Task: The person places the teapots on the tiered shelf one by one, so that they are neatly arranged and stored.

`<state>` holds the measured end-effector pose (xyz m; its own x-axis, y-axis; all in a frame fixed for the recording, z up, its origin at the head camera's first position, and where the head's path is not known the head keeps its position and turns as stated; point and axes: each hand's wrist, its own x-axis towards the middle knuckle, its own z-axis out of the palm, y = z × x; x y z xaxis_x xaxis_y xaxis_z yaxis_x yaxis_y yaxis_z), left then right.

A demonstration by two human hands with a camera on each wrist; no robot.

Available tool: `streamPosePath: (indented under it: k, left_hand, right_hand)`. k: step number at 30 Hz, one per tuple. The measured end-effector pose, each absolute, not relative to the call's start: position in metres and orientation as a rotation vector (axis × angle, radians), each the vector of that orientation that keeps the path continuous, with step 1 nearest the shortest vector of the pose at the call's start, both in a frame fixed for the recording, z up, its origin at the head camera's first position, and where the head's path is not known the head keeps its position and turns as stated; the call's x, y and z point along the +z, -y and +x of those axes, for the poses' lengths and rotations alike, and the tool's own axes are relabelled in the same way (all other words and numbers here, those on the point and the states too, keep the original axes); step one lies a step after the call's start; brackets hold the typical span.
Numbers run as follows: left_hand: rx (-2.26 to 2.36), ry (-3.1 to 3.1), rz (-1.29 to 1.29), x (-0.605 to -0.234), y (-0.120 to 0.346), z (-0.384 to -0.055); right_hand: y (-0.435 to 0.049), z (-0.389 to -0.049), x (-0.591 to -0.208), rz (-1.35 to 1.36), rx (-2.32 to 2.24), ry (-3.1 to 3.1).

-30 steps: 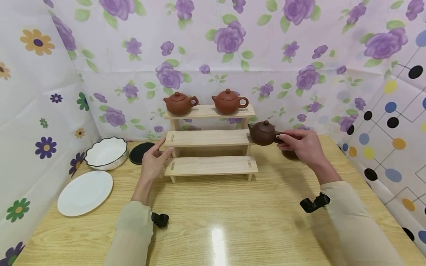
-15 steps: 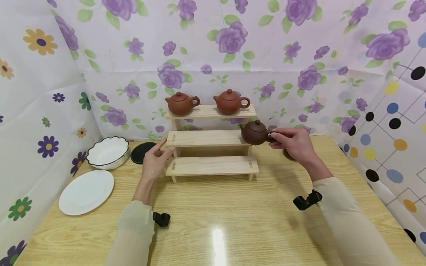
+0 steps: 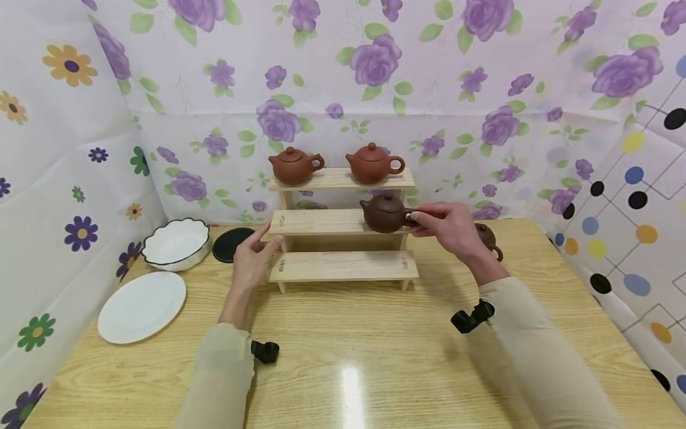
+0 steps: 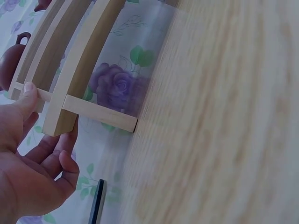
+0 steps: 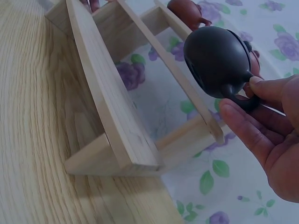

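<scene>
My right hand (image 3: pixel 447 227) pinches the handle of a dark brown teapot (image 3: pixel 384 214), upright at the right part of the middle tier of a three-tier wooden shelf (image 3: pixel 321 221). In the right wrist view the same dark teapot (image 5: pixel 217 60) appears over that tier; whether its base touches the wood I cannot tell. My left hand (image 3: pixel 250 256) holds the left end of the shelf, thumb against the side piece in the left wrist view and fingers (image 4: pixel 58 154) bent behind it. On the top tier stand two reddish-brown teapots, a left one (image 3: pixel 292 167) and a right one (image 3: pixel 371 164).
Another dark brown teapot (image 3: pixel 486 237) stands on the table (image 3: pixel 332 339) behind my right wrist, partly hidden. At the left are a scalloped white bowl (image 3: pixel 177 241), a white plate (image 3: pixel 142 307) and a black round plate (image 3: pixel 229 243). Flowered cloth (image 3: pixel 321 77) hangs close behind the shelf.
My right hand has carried the dark teapot leftward, from the shelf's right edge to over the middle tier. The other dark teapot has come more into sight. My left hand stays at the shelf.
</scene>
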<state>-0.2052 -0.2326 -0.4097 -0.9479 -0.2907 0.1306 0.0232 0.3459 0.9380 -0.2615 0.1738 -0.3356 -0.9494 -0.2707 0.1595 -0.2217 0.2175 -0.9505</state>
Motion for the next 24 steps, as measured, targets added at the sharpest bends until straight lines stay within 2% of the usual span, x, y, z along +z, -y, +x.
streamPosePath:
  k: [24]
  left_hand:
    - [-1.664, 2.343, 0.231, -0.409, 0.235, -0.205]
  right_hand:
    - [-0.103, -0.277, -0.33, -0.56, -1.96, -2.211]
